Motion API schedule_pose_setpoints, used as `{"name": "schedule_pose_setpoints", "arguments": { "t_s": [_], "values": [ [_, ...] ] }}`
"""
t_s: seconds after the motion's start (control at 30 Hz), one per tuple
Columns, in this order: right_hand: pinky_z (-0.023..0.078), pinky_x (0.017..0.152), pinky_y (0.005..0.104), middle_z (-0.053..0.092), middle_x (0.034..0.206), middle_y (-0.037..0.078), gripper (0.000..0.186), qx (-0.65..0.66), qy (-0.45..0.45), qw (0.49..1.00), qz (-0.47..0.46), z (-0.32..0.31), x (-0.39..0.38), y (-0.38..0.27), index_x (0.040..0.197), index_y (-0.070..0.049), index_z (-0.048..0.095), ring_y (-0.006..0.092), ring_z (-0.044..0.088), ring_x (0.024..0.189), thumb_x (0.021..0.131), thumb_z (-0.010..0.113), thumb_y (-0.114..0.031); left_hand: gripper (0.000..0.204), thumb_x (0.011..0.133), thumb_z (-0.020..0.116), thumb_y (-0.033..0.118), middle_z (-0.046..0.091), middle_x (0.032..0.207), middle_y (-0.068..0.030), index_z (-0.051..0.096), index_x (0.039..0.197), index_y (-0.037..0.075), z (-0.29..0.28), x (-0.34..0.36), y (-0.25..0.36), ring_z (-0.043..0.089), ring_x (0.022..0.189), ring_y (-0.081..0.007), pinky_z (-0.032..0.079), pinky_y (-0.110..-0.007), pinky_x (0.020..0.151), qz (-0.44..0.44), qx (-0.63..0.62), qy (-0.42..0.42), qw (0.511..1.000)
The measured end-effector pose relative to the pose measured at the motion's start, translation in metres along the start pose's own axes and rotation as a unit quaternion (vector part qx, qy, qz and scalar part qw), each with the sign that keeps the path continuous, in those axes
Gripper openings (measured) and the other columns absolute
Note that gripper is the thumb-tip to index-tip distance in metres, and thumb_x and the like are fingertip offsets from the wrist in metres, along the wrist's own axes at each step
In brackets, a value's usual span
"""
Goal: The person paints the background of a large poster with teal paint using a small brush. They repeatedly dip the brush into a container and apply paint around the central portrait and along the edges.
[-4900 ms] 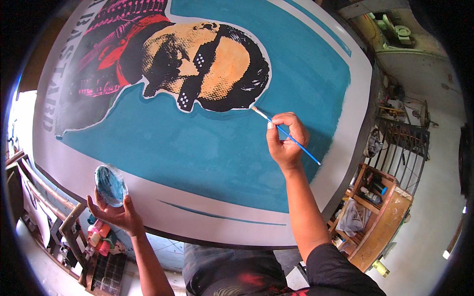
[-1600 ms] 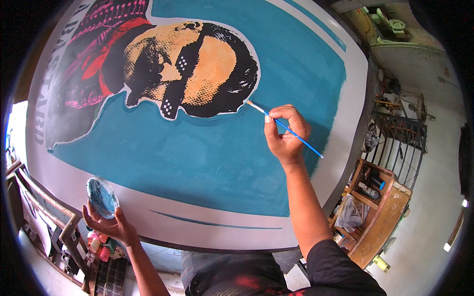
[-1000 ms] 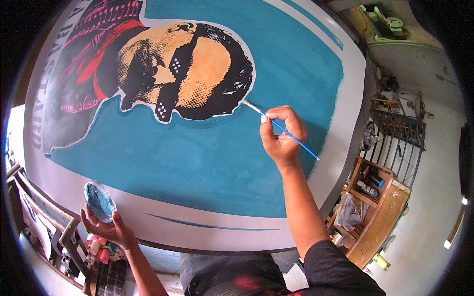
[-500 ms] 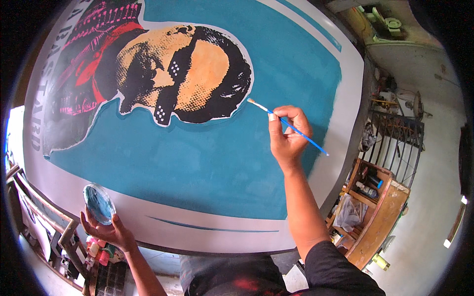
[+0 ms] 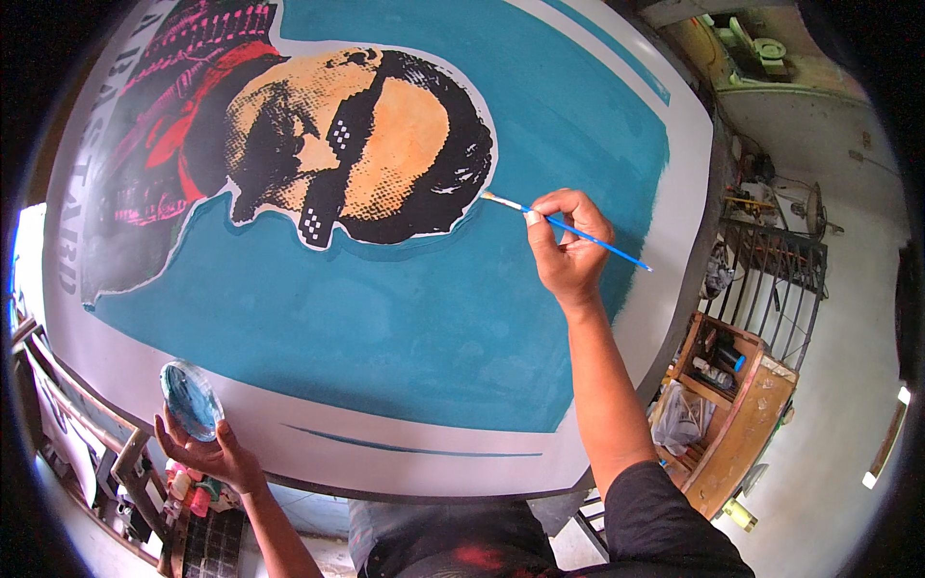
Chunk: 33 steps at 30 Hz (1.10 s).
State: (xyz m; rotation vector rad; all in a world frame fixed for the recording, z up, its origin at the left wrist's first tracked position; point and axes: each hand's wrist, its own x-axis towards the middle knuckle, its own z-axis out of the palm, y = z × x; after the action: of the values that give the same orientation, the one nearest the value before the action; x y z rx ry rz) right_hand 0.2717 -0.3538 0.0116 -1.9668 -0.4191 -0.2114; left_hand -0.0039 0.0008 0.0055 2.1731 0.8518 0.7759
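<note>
- While the right hand (image 5: 576, 241) is over the blue part of the big picture (image 5: 385, 328), its fingers pinch the thin blue brush (image 5: 626, 257).
- Just left of those fingers, and a bit up, the brush hairs are by the white line around the painted head (image 5: 409, 125). I cannot tell if they touch it.
- The other end of the brush pokes out to the right of the fingers.
- The left hand (image 5: 217, 460) holds a round paint dish (image 5: 191, 370), with its thumb on one side and other fingers on the other.
- Just above those fingers, the dish is tipped, so blue paint shows inside.
- Farther right and lower than the right fingers are a wooden box (image 5: 742, 433) and a plastic bag (image 5: 679, 419).
</note>
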Motion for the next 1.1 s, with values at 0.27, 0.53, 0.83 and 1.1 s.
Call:
{"name": "schedule_pose_setpoints", "arguments": {
  "t_s": [0.27, 0.53, 0.83, 1.1],
  "values": [
    [0.049, 0.062, 0.0300, 0.064, 0.073, 0.008, 0.009, -0.053, 0.022, 0.998, -0.017, 0.0012, 0.0003, 0.0029, 0.079, -0.004, 0.058, 0.0184, 0.063, 0.065, 0.077, 0.067, -0.003, 0.088, 0.078, 0.069, 0.055, 0.035, 0.141, -0.0186, 0.025, 0.143, 0.015, -0.0028, -0.0016, -0.0039, 0.035, 0.130, -0.0352, 0.032, -0.058, 0.107, -0.010, 0.015, -0.002, 1.000],
    [0.050, 0.063, 0.0303, 0.065, 0.075, 0.010, 0.009, -0.078, 0.055, 0.995, -0.034, 0.0035, 0.0017, 0.0035, 0.080, -0.004, 0.059, 0.0192, 0.063, 0.067, 0.077, 0.067, -0.003, 0.087, 0.078, 0.069, 0.054, 0.036, 0.141, -0.0185, 0.025, 0.143, 0.015, -0.0024, -0.0005, -0.0034, 0.034, 0.131, -0.0358, 0.032, -0.059, 0.107, 0.001, 0.013, -0.004, 1.000],
    [0.050, 0.059, 0.0283, 0.063, 0.072, 0.007, 0.012, 0.004, 0.000, 0.998, -0.064, 0.0004, -0.0011, 0.0021, 0.078, -0.005, 0.057, 0.0181, 0.063, 0.063, 0.073, 0.067, -0.001, 0.087, 0.079, 0.069, 0.053, 0.035, 0.142, -0.0185, 0.026, 0.143, 0.014, -0.0040, -0.0014, -0.0070, 0.035, 0.131, -0.0359, 0.031, -0.059, 0.107, -0.006, 0.007, -0.009, 1.000],
    [0.050, 0.058, 0.0285, 0.063, 0.071, 0.007, 0.012, -0.024, -0.030, 0.996, -0.086, 0.0008, 0.0002, -0.0032, 0.076, -0.006, 0.057, 0.0182, 0.063, 0.063, 0.072, 0.067, -0.001, 0.086, 0.080, 0.068, 0.052, 0.035, 0.141, -0.0178, 0.025, 0.143, 0.013, -0.0031, -0.0005, -0.0059, 0.034, 0.131, -0.0355, 0.030, -0.058, 0.108, 0.006, 0.012, -0.003, 1.000]
  ]
}}
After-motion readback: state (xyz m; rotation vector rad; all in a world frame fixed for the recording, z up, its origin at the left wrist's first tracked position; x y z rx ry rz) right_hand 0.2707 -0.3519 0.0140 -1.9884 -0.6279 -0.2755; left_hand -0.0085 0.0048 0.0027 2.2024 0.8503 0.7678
